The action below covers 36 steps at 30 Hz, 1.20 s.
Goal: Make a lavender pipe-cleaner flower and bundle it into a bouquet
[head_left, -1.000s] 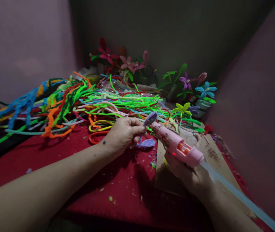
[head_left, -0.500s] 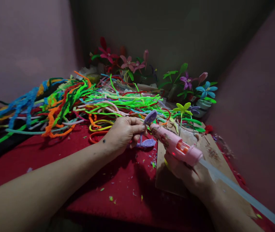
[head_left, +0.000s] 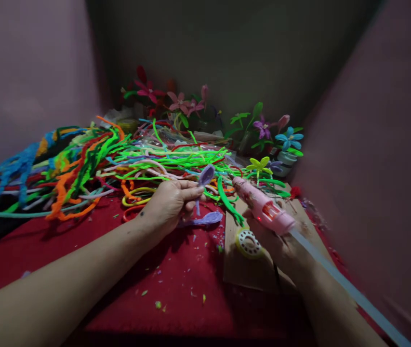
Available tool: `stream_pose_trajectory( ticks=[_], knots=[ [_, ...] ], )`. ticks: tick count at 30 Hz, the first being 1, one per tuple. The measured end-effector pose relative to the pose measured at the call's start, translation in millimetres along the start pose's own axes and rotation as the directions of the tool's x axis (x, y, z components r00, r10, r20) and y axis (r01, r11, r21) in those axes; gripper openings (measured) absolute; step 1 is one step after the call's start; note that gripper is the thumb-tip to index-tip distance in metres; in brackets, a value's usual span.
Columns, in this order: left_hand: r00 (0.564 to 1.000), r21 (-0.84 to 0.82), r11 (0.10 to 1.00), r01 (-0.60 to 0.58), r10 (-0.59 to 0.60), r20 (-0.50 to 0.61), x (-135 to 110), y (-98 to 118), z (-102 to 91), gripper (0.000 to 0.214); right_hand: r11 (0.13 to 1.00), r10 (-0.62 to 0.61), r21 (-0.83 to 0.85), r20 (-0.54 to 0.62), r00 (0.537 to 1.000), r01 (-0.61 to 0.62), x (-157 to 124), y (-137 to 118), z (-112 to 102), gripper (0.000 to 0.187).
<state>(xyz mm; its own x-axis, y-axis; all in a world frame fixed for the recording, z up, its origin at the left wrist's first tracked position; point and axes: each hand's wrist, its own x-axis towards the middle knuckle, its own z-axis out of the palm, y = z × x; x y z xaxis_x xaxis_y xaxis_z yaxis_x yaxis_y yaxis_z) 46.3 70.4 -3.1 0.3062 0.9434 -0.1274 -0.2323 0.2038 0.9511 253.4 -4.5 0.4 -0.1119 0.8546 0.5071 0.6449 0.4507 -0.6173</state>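
Left hand [head_left: 167, 205]: grip pinched on the stem of a purple pipe-cleaner petal [head_left: 205, 174], held upright above the middle of the red worktop [head_left: 176, 284]. Right hand [head_left: 285, 250]: grip wrapped around a pink glue gun [head_left: 263, 208], nozzle near the petal, over a cardboard sheet [head_left: 248, 274]. Loose pipe cleaners [head_left: 118, 159] lie behind; finished flowers [head_left: 263, 127] line the far edge.

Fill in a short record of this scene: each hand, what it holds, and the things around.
Left hand: grip closed on a purple petal
Right hand: grip closed on a pink glue gun, nozzle toward the petal, apart from it
Under the gun: cardboard with a yellow ring on it
Surface: red cloth
Behind: pile of coloured pipe cleaners; finished flowers
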Motion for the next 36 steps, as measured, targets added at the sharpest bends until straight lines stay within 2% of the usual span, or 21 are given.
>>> stream_pose_trajectory(
  ticks=[3,7,10,14,17,21,26,28,29,30,31,32,34,35,36],
  knots=[
    [1.000,0.007,1.000,-0.007,0.007,-0.005,1.0,1.2,-0.5,0.017,0.991,0.126,-0.023,-0.172,0.977,-0.132,-1.3,22.8,-17.8,0.026],
    [1.000,-0.016,1.000,-0.005,0.005,0.020,0.9,0.5,0.3,0.016,0.943,0.192,-0.235,-0.195,0.962,-0.236,-15.7,47.7,-50.1,0.025],
    [1.000,-0.036,0.999,-0.023,0.023,0.006,0.2,0.4,1.5,0.016,0.843,0.320,-0.403,-0.157,0.934,-0.357,-35.2,58.6,-67.6,0.026],
    [1.000,-0.039,0.999,-0.024,0.024,-0.004,-2.8,2.9,4.9,0.015,0.649,0.480,-0.596,-0.162,0.862,-0.473,-58.2,72.4,-78.5,0.025],
    [1.000,-0.039,0.999,0.001,-0.001,-0.005,-5.0,5.2,7.5,0.013,0.567,0.522,-0.673,-0.152,0.839,-0.474,-61.8,81.7,-82.1,0.029],
    [1.000,-0.043,0.999,-0.002,0.001,-0.011,-3.0,3.7,6.4,0.013,0.525,0.547,-0.720,-0.124,0.828,-0.455,-50.7,87.7,-83.7,0.035],
    [0.999,-0.027,0.999,-0.046,0.047,0.006,0.4,0.6,1.6,0.015,0.463,0.579,-0.792,-0.069,0.812,-0.397,-42.6,78.3,-82.9,0.035],
    [0.999,-0.022,0.999,-0.039,0.039,0.018,-0.7,2.0,1.7,0.016,0.401,0.548,-0.837,-0.106,0.830,-0.372,-43.0,67.2,-80.5,0.034],
    [0.999,-0.027,0.999,-0.033,0.034,0.024,-1.5,3.1,2.2,0.015,0.388,0.500,-0.845,-0.143,0.854,-0.368,-42.7,60.1,-77.9,0.034],
    [0.999,-0.034,0.999,-0.030,0.031,0.031,-2.3,4.1,2.8,0.015,0.412,0.438,-0.834,-0.173,0.882,-0.368,-41.4,52.2,-74.0,0.033],
    [0.999,-0.041,0.999,-0.030,0.032,0.036,-2.9,5.0,3.3,0.014,0.485,0.366,-0.800,-0.182,0.913,-0.354,-39.0,43.6,-68.5,0.032],
    [0.998,-0.051,0.998,-0.038,0.040,0.039,-3.3,5.7,3.7,0.013,0.605,0.285,-0.736,-0.157,0.946,-0.304,-35.4,34.7,-61.1,0.029],
    [0.998,-0.069,0.996,-0.057,0.060,0.036,-3.6,6.6,4.0,0.013,0.826,0.172,-0.541,-0.029,0.985,-0.160,-25.1,16.3,-41.6,0.023],
    [0.997,-0.077,0.995,-0.067,0.070,0.029,-3.6,6.9,3.9,0.013,0.888,0.152,-0.446,0.060,0.986,-0.110,-18.9,7.5,-30.0,0.023],
    [0.997,-0.083,0.994,-0.076,0.078,0.019,-3.5,7.3,3.8,0.013,0.915,0.159,-0.391,0.133,0.978,-0.095,-12.6,-0.7,-18.0,0.022]
  ],
)
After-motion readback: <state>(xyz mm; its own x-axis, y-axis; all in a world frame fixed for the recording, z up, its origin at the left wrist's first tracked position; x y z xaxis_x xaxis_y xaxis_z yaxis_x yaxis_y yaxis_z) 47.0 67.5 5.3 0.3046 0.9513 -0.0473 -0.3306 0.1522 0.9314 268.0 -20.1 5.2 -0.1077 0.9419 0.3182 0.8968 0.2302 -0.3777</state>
